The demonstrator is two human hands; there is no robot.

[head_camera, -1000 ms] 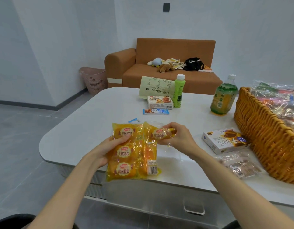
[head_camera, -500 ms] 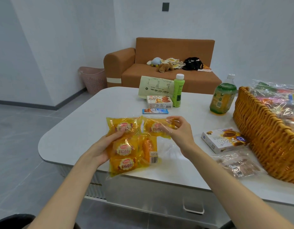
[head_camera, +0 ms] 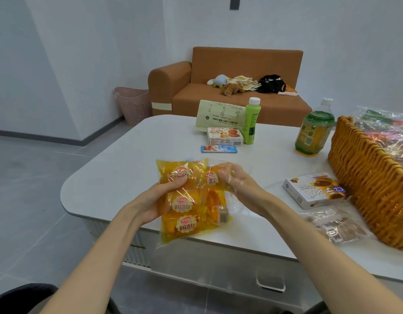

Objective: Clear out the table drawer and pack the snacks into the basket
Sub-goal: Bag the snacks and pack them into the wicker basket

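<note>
A yellow bag of small wrapped breads (head_camera: 187,202) hangs over the table's front edge, held by both hands. My left hand (head_camera: 157,198) grips its left side, thumb across the front. My right hand (head_camera: 236,184) pinches the bag's upper right corner, fingers curled into the clear plastic. The wicker basket (head_camera: 363,184) stands at the right with several clear snack packs (head_camera: 391,134) inside. The drawer front (head_camera: 218,266) with its handle (head_camera: 270,283) sits below the tabletop, closed as far as I can see.
On the white table (head_camera: 119,175) lie a white cake box (head_camera: 313,191), a clear pack of brown snacks (head_camera: 336,225), a blue bar (head_camera: 218,148), a cookie box (head_camera: 225,136), a green bottle (head_camera: 251,121), a tea bottle (head_camera: 313,130) and a paper bag (head_camera: 216,114). Sofa and pink bin stand behind.
Both hands have lifted the yellow bag slightly and drawn together. The right hand has curled tighter on the upper right corner, crumpling the plastic.
</note>
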